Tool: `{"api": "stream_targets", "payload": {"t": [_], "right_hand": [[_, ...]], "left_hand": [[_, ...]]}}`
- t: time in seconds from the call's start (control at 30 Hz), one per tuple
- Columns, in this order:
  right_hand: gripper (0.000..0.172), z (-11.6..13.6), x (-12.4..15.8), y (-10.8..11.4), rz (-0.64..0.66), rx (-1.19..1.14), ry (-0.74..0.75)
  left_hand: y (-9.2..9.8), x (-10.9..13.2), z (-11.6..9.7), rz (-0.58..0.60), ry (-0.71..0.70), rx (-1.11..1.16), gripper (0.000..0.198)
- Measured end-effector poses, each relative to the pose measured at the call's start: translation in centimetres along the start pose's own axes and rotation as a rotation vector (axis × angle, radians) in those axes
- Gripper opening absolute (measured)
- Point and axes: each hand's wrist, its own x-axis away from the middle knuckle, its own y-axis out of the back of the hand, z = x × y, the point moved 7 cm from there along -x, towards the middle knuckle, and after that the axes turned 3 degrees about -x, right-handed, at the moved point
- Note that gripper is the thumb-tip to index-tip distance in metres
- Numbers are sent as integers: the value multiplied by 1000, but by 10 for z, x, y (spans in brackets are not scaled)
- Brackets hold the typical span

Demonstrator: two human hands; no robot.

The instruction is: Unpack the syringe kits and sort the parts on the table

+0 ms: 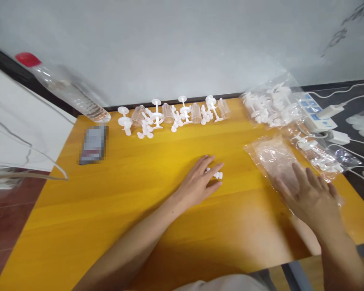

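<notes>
My left hand [197, 178] is over the middle of the yellow table with its fingers spread. Small white plastic pieces [218, 175] lie beneath and beside its fingers, partly hidden; it does not grip them. My right hand [317, 198], slightly blurred, has its fingers apart above the near edge of a clear plastic bag [274, 155]; whether it touches the bag I cannot tell. Along the back edge runs a row of white disc-ended plastic parts [157, 115], clear ribbed plastic cups [168, 113] and small white knobbed pieces [176, 119].
A clear bag of white parts [269, 105] sits at the back right, beside a power strip [315, 111] with plugs and cables. Another bag with white pieces [318, 155] lies in front. At the back left are a red-capped bottle [75, 95] and a blurred-out flat object [93, 144].
</notes>
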Motion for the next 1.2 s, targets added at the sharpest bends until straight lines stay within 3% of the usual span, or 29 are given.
{"api": "stream_targets", "payload": {"t": [0.1,0.2,0.27,0.33,0.43,0.57,0.7,0.9,0.97,1.07,1.2], "right_hand": [[71,18,-5,23,-72,55,64],[50,65,-10,32,-139,-188,224],[37,107,-12,17,-76,-348,331],[34,145,-16,-12,76,-420,410],[32,179,-24,-51,229,-435,466],[23,183,-31,-66,320,-471,488],[23,173,-33,-58,368,-556,453],[18,162,-40,-50,458,-619,374],[17,158,-42,-47,451,-659,340],[12,159,-39,-40,411,-814,308],[13,180,-26,-29,348,-1006,437]], "left_hand": [[19,12,8,24,80,68,64],[38,30,19,-27,214,59,71],[44,41,23,-76,277,13,70],[43,47,22,-111,302,-26,67],[37,49,17,-138,280,-50,50],[38,48,16,-87,252,8,13],[53,47,29,-53,330,49,11],[59,19,38,4,287,-119,13],[60,15,33,-7,283,-132,16],[67,22,15,-121,318,-49,24],[54,36,-13,-97,390,247,29]]}}
